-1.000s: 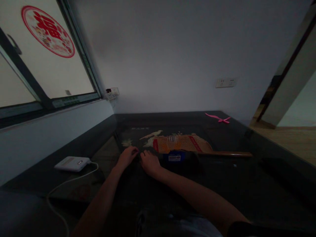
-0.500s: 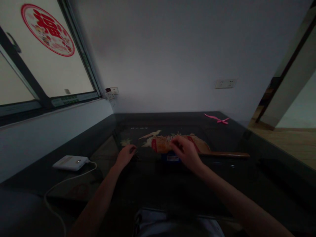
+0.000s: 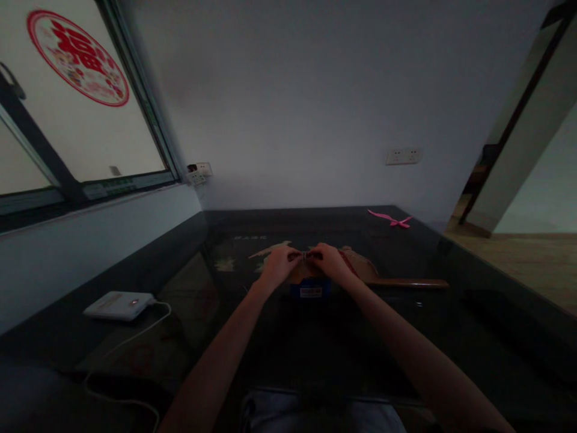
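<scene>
My left hand (image 3: 282, 264) and my right hand (image 3: 328, 260) are close together, fingertips almost meeting, both pinched closed. A small thin thing (image 3: 305, 255) shows between the fingertips, too dark and small to name. Right below them lies a tan and red patterned piece (image 3: 360, 263), mostly hidden by the hands. Under the hands a blue box (image 3: 311, 288) with a white label stands on the dark table. A brown wooden stick or handle (image 3: 410, 282) reaches out to the right from the patterned piece.
On the glossy dark table (image 3: 252, 337), a white power bank (image 3: 119, 305) with a white cable (image 3: 135, 340) lies at the left. A pink ribbon (image 3: 394, 221) rests at the far right. Behind is a wall with sockets (image 3: 403, 156); a window is at left.
My left hand has moved right and slightly up, over the patterned piece, to meet my right hand. The right hand has shifted slightly, and the view has moved a little.
</scene>
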`<control>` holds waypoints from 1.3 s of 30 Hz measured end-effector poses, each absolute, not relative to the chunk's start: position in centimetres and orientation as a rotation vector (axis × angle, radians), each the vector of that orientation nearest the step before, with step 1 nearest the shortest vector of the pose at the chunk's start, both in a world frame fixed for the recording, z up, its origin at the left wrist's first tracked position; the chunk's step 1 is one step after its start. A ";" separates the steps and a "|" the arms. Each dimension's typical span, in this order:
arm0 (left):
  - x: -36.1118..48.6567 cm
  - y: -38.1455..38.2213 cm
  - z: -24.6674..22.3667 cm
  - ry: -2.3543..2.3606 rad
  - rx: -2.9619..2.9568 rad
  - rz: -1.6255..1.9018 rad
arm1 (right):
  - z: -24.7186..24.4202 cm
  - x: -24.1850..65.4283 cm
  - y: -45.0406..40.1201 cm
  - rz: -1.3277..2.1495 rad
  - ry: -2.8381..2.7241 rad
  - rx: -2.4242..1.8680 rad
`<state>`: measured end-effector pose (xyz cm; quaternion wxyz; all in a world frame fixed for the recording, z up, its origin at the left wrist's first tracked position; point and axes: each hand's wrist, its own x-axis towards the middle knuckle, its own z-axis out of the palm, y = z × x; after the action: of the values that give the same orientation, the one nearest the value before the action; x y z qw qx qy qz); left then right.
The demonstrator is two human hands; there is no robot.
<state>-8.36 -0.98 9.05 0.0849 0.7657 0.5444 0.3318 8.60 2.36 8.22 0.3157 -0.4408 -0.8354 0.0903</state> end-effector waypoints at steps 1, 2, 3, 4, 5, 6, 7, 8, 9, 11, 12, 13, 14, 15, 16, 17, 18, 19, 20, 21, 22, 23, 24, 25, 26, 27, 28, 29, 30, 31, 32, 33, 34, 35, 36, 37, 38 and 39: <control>-8.1 -0.7 9.0 1.611 2.279 0.975 | 8.2 8.6 2.4 0.233 -2.204 -1.160; -7.9 -0.6 8.8 1.596 2.274 0.974 | 8.1 8.6 2.5 0.228 -2.207 -1.158; -7.8 -0.5 8.7 1.583 2.268 0.985 | 8.0 8.6 2.5 0.222 -2.207 -1.155; -7.7 -0.5 8.5 1.578 2.263 1.003 | 7.9 8.7 2.5 0.215 -2.206 -1.152; -7.7 -0.5 8.3 1.580 2.261 1.023 | 7.8 8.7 2.5 0.208 -2.205 -1.148; -7.7 -0.5 8.2 1.587 2.265 1.040 | 7.8 8.7 2.4 0.201 -2.205 -1.142; -7.7 -0.5 8.0 1.598 2.272 1.053 | 7.7 8.7 2.3 0.194 -2.205 -1.136; -7.7 -0.6 7.9 1.609 2.278 1.062 | 7.7 8.6 2.3 0.188 -2.206 -1.129; -7.7 -0.6 7.8 1.619 2.282 1.068 | 7.7 8.6 2.2 0.182 -2.206 -1.122; -7.7 -0.5 7.6 1.628 2.284 1.083 | 7.8 8.6 2.1 0.175 -2.209 -1.112; -7.7 -0.5 7.5 1.629 2.282 1.092 | 7.8 8.6 2.1 0.175 -2.210 -1.108; -7.7 -0.4 7.5 1.632 2.280 1.103 | 7.8 8.5 2.1 0.176 -2.209 -1.105; -7.7 -0.4 7.5 1.636 2.277 1.111 | 7.8 8.5 2.1 0.179 -2.206 -1.103; -7.7 -0.4 7.5 1.641 2.276 1.114 | 7.7 8.5 2.2 0.180 -2.202 -1.103; -7.7 -0.4 7.5 1.649 2.277 1.111 | 7.7 8.5 2.2 0.186 -2.190 -1.103; -7.7 -0.5 7.6 1.659 2.280 1.102 | 7.6 8.4 2.2 0.196 -2.170 -1.104; -7.6 -0.6 7.7 1.674 2.283 1.095 | 7.5 8.4 2.3 0.208 -2.145 -1.106; -7.6 -0.7 7.7 1.689 2.289 1.086 | 7.4 8.3 2.4 0.221 -2.118 -1.110; -7.5 -0.7 7.8 1.707 2.292 1.081 | 7.3 8.3 2.4 0.233 -2.090 -1.114; -7.5 -0.8 7.9 1.723 2.291 1.079 | 7.2 8.2 2.4 0.243 -2.066 -1.120; -7.5 -0.9 7.9 1.733 2.289 1.083 | 7.1 8.2 2.5 0.248 -2.048 -1.126; -7.4 -0.9 7.9 1.738 2.284 1.090 | 7.1 8.2 2.5 0.249 -2.040 -1.134; -7.4 -0.9 7.8 1.734 2.280 1.094 | 7.1 8.1 2.5 0.254 -2.030 -1.135; -7.4 -1.0 7.8 1.726 2.275 1.098 | 7.1 8.1 2.5 0.268 -2.015 -1.126; -7.4 -0.9 7.8 1.721 2.269 1.101 | 7.1 8.2 2.4 0.293 -1.993 -1.107; -7.4 -0.9 7.8 1.720 2.261 1.104 | 7.2 8.2 2.4 0.326 -1.967 -1.081; -7.4 -0.9 7.8 1.718 2.250 1.108 | 7.3 8.2 2.4 0.361 -1.936 -1.054; -7.4 -0.9 7.8 1.712 2.238 1.115 | 7.3 8.2 2.4 0.393 -1.908 -1.032; -7.5 -0.9 7.8 1.699 2.224 1.131 | 7.3 8.3 2.4 0.416 -1.886 -1.020; -7.4 -0.9 7.8 1.678 2.208 1.154 | 7.4 8.3 2.5 0.430 -1.877 -1.019; -7.4 -0.9 7.9 1.648 2.191 1.177 | 7.4 8.3 2.5 0.438 -1.874 -1.025; -7.4 -0.8 7.9 1.616 2.170 1.202 | 7.4 8.3 2.5 0.443 -1.873 -1.032; -7.4 -0.8 8.0 1.585 2.143 1.229 | 7.3 8.3 2.5 0.447 -1.872 -1.039; -7.4 -0.8 8.0 1.555 2.110 1.261 | 7.3 8.3 2.5 0.450 -1.871 -1.045; -7.5 -0.8 8.1 1.526 2.069 1.292 | 7.3 8.3 2.5 0.452 -1.866 -1.051; -7.8 -0.8 8.2 1.496 2.026 1.321 | 7.4 8.4 2.5 0.453 -1.864 -1.055; -8.1 -0.8 8.4 1.472 1.986 1.347 | 7.4 8.5 2.5 0.453 -1.861 -1.059; -8.7 -0.9 8.6 1.455 1.954 1.365 | 7.4 8.5 2.5 0.456 -1.861 -1.061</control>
<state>-8.75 -0.90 8.57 0.1737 0.6890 0.5132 0.4815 8.53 2.51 7.40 0.4582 -0.4305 -0.7553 0.1852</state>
